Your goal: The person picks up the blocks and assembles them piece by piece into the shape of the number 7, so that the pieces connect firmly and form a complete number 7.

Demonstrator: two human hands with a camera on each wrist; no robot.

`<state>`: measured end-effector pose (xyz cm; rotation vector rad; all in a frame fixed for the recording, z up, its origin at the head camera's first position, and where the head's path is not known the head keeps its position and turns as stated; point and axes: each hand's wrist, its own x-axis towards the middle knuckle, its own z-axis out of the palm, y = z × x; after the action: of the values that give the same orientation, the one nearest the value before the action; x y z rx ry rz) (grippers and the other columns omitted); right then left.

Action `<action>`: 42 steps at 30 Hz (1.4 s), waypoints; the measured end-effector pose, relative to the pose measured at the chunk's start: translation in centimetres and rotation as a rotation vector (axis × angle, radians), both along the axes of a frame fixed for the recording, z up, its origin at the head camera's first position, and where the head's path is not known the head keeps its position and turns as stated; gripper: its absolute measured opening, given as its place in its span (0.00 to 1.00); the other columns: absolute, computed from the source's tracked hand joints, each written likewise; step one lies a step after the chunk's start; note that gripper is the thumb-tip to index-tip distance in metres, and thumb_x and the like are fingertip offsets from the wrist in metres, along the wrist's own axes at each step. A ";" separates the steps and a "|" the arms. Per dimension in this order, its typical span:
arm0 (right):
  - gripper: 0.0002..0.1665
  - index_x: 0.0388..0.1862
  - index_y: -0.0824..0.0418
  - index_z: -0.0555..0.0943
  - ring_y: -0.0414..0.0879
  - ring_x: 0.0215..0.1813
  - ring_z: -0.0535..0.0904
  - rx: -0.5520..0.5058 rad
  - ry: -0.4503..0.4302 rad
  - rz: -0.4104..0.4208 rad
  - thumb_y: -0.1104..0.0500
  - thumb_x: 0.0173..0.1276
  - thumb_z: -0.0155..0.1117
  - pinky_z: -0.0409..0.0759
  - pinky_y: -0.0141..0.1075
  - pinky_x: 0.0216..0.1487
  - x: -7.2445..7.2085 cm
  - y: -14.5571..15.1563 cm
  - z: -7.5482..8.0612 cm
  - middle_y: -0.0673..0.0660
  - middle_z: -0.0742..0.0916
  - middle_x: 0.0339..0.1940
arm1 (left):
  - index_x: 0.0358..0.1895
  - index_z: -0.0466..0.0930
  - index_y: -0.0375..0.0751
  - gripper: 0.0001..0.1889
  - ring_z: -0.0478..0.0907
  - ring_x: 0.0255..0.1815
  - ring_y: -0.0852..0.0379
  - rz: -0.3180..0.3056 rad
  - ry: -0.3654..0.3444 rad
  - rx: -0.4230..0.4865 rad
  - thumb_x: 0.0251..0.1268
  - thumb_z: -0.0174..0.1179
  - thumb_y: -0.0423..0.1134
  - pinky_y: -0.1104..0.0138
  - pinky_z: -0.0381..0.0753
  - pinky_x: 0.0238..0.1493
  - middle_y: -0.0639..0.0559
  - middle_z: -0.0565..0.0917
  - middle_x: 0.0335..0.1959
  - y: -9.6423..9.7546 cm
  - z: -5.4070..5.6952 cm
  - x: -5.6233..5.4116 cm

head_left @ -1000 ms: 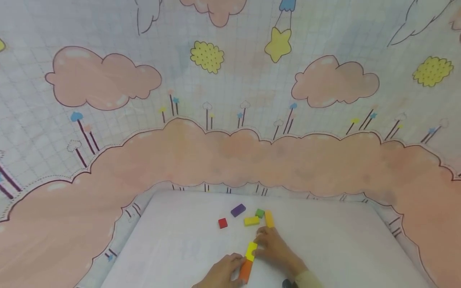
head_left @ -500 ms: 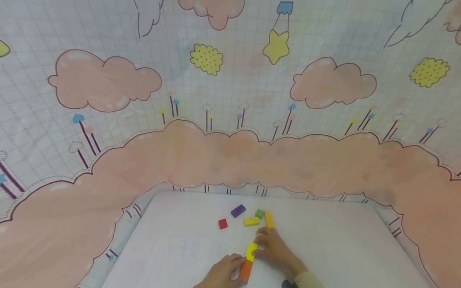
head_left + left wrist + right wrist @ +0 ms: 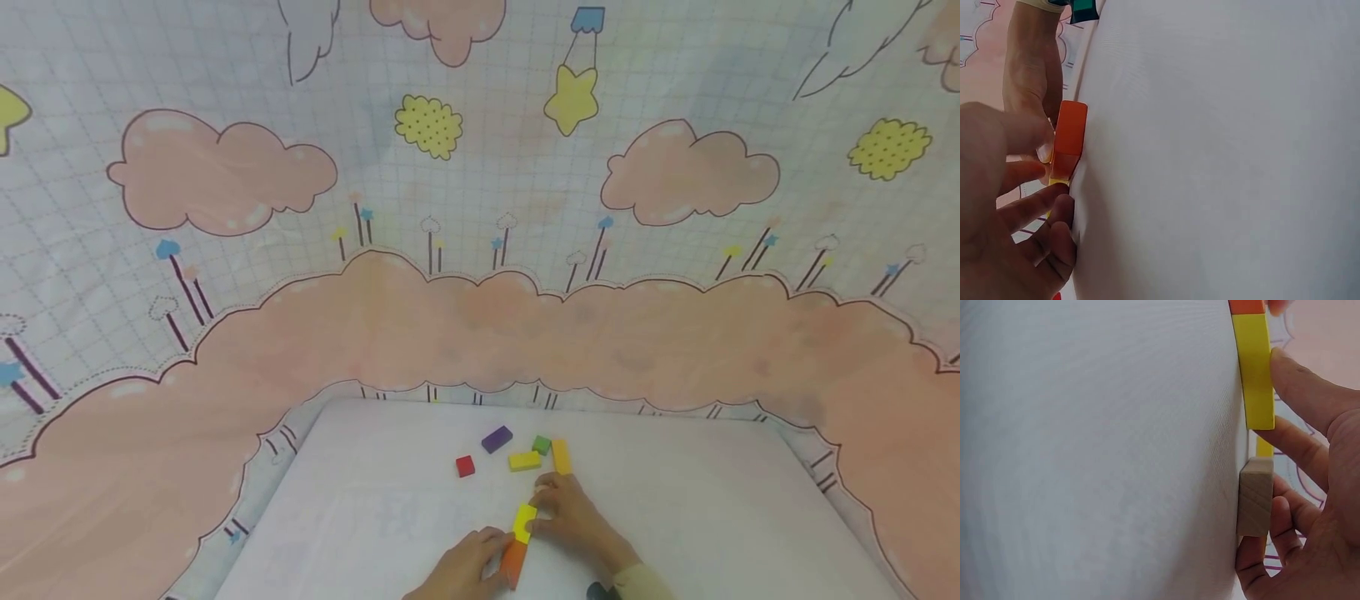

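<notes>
An orange block point(image 3: 513, 563) and a yellow block point(image 3: 524, 523) lie end to end in a line on the white tabletop. My left hand point(image 3: 467, 565) pinches the orange block, thumb near its close end and fingertips by the joint with the yellow one. Thumb and index finger of my right hand point(image 3: 572, 514) grip the yellow block, the thumb on its side and the index at its far end. Beyond that end, in the right wrist view, a plain wooden block point(image 3: 1255, 497) stands beside the right hand's other fingers. The hand mostly hides it in the head view.
Farther back lie a red cube point(image 3: 465, 466), a purple block point(image 3: 497, 439), a second yellow block point(image 3: 524, 461), a green cube point(image 3: 542, 445) and a light orange block point(image 3: 561, 457). A cloud-patterned cloth point(image 3: 480, 333) hangs behind the white tabletop point(image 3: 712, 500).
Both hands keep their places on the blocks. The orange block looks narrower toward its near end than before, and the head view has shifted slightly.
</notes>
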<state>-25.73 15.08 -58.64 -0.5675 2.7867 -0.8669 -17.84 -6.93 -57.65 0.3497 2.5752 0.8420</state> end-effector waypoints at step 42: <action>0.11 0.47 0.47 0.84 0.45 0.50 0.79 -0.130 0.047 -0.073 0.54 0.66 0.67 0.81 0.46 0.53 0.0 3.0 3.7 0.45 0.84 0.46 | 0.60 0.80 0.64 0.19 0.77 0.45 0.63 -0.011 0.098 -0.037 0.66 0.62 0.48 0.56 0.82 0.56 0.64 0.81 0.52 0.9 0.2 -0.9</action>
<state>-25.69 18.12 -54.89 -0.5140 2.8245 -1.0693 -18.70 -6.02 -57.47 0.4032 2.6724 0.7911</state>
